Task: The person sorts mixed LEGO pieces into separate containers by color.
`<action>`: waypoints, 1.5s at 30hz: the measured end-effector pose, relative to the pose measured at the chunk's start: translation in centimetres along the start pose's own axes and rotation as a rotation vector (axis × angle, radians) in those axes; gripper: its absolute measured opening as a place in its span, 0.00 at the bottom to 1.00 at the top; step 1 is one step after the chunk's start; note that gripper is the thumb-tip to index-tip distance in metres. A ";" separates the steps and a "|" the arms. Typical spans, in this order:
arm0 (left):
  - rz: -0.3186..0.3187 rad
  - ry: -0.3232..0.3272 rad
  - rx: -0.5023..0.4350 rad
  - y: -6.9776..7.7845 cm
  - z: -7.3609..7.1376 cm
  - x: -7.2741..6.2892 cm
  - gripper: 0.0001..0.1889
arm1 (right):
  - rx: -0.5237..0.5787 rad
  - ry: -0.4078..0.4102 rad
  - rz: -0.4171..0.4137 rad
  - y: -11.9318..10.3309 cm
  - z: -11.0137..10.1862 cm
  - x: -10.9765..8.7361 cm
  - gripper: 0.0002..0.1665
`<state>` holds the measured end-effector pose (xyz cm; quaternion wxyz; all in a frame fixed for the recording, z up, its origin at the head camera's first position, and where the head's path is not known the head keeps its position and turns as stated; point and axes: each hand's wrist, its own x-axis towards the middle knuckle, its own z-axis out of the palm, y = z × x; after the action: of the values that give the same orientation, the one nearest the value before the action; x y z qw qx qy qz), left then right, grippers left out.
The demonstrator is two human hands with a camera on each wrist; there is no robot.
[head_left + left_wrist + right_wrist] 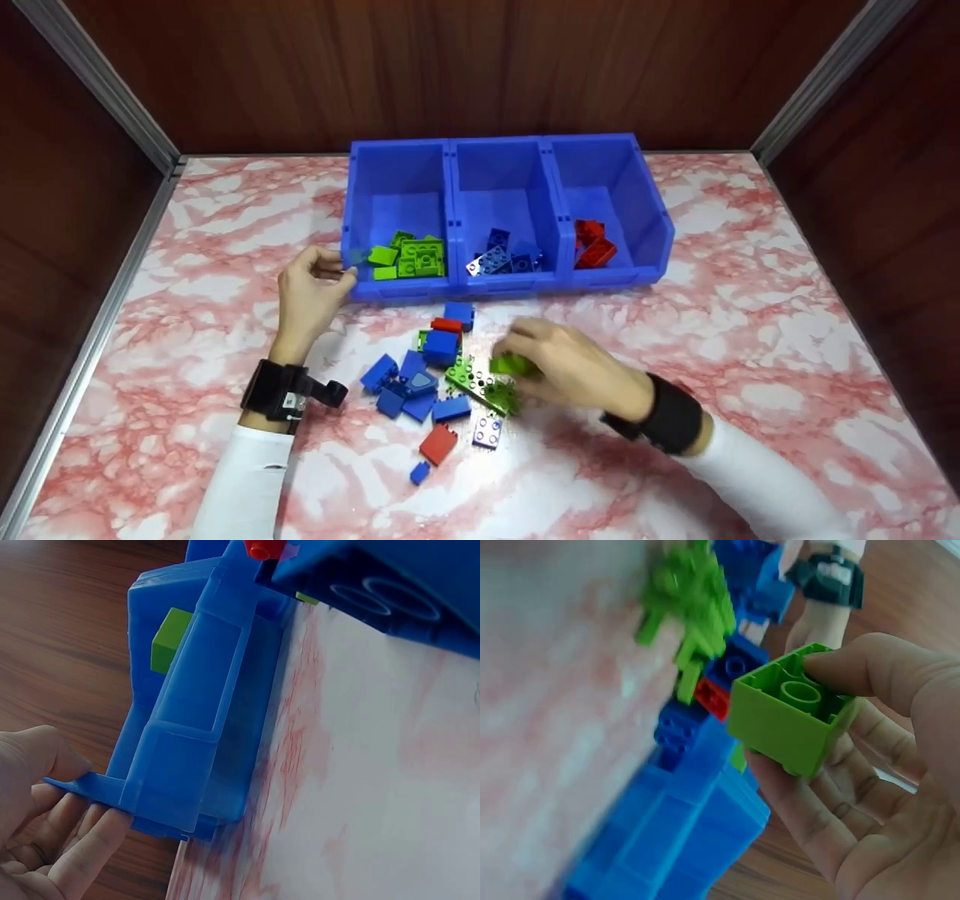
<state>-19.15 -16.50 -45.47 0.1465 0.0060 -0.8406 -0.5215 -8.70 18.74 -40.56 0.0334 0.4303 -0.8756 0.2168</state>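
My left hand (311, 296) pinches the left wall of a blue three-compartment bin (502, 286) near its front corner; the left wrist view shows thumb and fingers on either side of the edge. Between thumb and fingers of my right hand (885, 765) is a green toy brick (780, 720), its hollow underside showing. In the head view the right hand (570, 367) is blurred, just right of the brick pile. Green bricks (420, 259) lie in the left compartment, blue ones (521, 262) in the middle, red ones (596, 253) in the right.
Before the bin lie loose blue bricks (412, 379), long green pieces (476, 384), a red brick (439, 444), a pale four-stud brick (487, 432) and a small blue brick (420, 472). The marbled table (750, 337) is bordered by wooden panels (487, 67) at the back and sides.
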 end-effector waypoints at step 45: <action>0.002 -0.004 0.000 0.0 -0.2 0.1 0.11 | -0.500 -0.180 0.154 4.5 2.4 21.4 0.23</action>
<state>-19.19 -16.69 -45.34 0.1452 0.0040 -0.8409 -0.5213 -25.26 4.28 -39.07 0.0441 0.3585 -0.9315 -0.0431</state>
